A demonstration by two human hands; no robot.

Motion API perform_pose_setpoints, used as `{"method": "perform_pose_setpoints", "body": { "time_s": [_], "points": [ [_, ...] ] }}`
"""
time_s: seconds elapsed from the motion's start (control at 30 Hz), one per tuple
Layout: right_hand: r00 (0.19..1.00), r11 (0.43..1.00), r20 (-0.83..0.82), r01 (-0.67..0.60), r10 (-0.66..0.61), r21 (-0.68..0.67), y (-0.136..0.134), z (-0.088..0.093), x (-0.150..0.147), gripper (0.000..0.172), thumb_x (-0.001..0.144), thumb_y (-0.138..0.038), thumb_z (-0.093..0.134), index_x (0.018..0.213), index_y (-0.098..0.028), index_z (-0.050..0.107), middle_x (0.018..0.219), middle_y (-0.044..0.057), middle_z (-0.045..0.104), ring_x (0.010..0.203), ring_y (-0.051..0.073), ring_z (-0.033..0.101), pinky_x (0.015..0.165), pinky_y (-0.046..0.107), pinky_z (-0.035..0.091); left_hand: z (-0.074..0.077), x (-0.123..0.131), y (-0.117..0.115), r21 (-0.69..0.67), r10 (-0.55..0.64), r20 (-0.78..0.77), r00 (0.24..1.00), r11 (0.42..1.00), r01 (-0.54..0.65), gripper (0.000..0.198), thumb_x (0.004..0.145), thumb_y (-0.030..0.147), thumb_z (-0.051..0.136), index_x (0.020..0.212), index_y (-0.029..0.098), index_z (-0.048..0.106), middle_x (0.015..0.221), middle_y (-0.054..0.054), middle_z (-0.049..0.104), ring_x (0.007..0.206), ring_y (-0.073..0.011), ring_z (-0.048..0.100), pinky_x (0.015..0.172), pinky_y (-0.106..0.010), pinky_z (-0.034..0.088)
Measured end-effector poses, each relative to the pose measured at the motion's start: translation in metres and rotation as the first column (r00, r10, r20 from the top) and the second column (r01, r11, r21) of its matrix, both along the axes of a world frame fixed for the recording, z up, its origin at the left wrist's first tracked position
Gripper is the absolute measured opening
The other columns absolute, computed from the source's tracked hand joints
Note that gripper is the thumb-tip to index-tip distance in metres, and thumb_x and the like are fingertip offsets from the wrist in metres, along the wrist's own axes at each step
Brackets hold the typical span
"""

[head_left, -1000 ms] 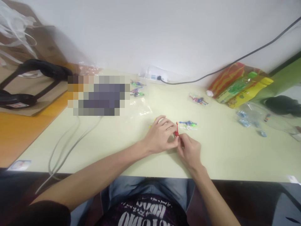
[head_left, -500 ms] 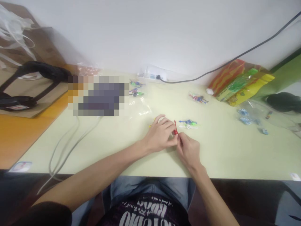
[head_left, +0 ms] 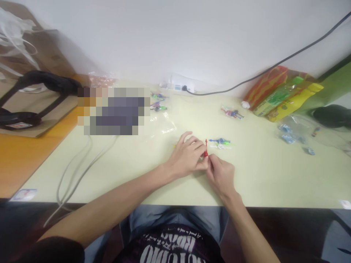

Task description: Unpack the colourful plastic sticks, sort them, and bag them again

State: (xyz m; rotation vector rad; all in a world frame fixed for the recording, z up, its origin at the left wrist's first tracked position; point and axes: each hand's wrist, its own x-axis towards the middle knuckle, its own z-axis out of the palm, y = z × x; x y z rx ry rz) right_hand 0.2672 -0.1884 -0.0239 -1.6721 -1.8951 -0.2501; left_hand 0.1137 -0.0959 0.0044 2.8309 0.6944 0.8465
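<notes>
A small red plastic piece with an arrow-shaped tip [head_left: 206, 145] stands up between my hands, its lower part hidden by fingers. My left hand [head_left: 188, 155] pinches it between thumb and fingers, the other fingers curled above. Against the same piece, my right hand [head_left: 221, 171] is closed, thumb pressed to forefinger; whatever lies inside its grip is covered. Just beyond my right hand lie blue, green and white small plastic parts [head_left: 221, 141]. A bit of a yellow piece [head_left: 174, 146] peeks out behind my left hand.
Bagged colourful small toys [head_left: 158, 106] lie near a pixelated dark object [head_left: 120, 113]; another bagged toy [head_left: 231, 112] is farther right. A green-capped bottle [head_left: 283, 93], a yellow packet [head_left: 297, 102] and blue wrappers [head_left: 287, 138] sit at right. Cables [head_left: 79, 175] cross the table's left side.
Both hands stay together at the red piece with almost the same grip. The red tip points a little straighter up. The whole view has shifted slightly.
</notes>
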Motion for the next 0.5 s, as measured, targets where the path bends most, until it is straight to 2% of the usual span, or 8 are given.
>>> {"method": "perform_pose_setpoints", "body": {
  "time_s": [0.13,0.3,0.33,0.5],
  "points": [
    [1.0,1.0,-0.025,0.003,-0.003,0.0,-0.001,0.0,0.002,0.025,0.097,-0.021,0.044,0.072,-0.022,0.049,0.058,-0.001,0.054,0.049,0.013,0.044,0.051,0.027,0.027,0.001,0.0,-0.002,0.021,0.011,0.017,1.0,1.0,-0.012,0.015,0.092,0.029,0.052,0.086,0.02,0.062,0.089,-0.003,0.069,0.094,-0.0226,0.061,0.119,-0.051,0.032],
    [0.962,0.978,-0.188,0.207,-0.199,0.023,-0.003,0.003,0.017,0.031,0.098,-0.026,0.041,0.067,-0.025,0.038,0.051,-0.006,0.039,0.044,0.012,0.038,0.05,0.026,0.03,-0.001,-0.009,0.005,0.055,0.037,0.056,0.998,0.998,-0.04,0.011,0.091,0.026,0.053,0.083,0.021,0.06,0.081,-0.002,0.067,0.091,-0.0216,0.061,0.118,-0.051,0.033],
    [0.957,0.976,-0.201,0.217,-0.21,0.014,-0.004,0.003,0.019,0.032,0.097,-0.026,0.041,0.066,-0.025,0.037,0.051,-0.006,0.037,0.044,0.012,0.037,0.05,0.025,0.03,-0.001,-0.011,0.007,0.056,0.037,0.066,0.997,0.998,-0.041,0.011,0.092,0.025,0.053,0.085,0.021,0.06,0.082,-0.002,0.067,0.091,-0.0212,0.061,0.118,-0.051,0.033],
    [0.987,0.992,-0.131,0.079,-0.091,-0.098,-0.001,0.002,0.017,0.028,0.096,-0.026,0.044,0.068,-0.023,0.045,0.055,-0.004,0.05,0.047,0.012,0.042,0.052,0.026,0.029,-0.001,-0.013,0.015,0.077,0.044,0.093,0.995,0.996,-0.051,0.015,0.097,0.028,0.053,0.099,0.018,0.064,0.102,-0.007,0.068,0.102,-0.0225,0.059,0.115,-0.049,0.037]
  ]
}}
